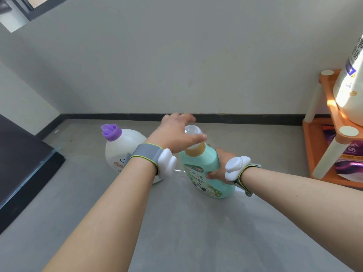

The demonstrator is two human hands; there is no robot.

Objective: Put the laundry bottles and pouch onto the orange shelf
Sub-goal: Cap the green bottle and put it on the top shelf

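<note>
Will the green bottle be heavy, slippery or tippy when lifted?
Probably heavy: the green bottle is large and opaque, so its fill can't be seen. Its smooth plastic may slip, though the right hand has a grip round its side. Tall and narrow, it could tip if let go.

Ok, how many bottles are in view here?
3: white bottle on the floor left, green bottle beside it gripped by the right hand, cream bottle atop the shelf. Others may sit out of frame.
</note>
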